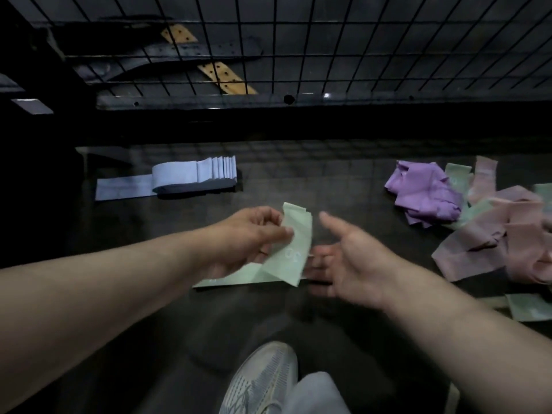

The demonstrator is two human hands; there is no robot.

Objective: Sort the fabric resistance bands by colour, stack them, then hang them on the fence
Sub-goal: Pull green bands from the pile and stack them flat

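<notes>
Now green band (294, 243) between hands

Bands on the floor before the fence

A neat stack (194, 177) lies left, a loose heap (484, 222) right, one band (286, 249) between them, the fence (328, 40) behind.

Both arms out, one hand pinching, one spread

Both bare forearms reach forward and angle inward. The left hand (248, 237) is curled, thumb and fingertips pinched on a green band (294, 249). The right hand (346, 258) is spread, palm turned inward, thumb raised, its blurred fingers (319, 264) near the band's edge.
</notes>
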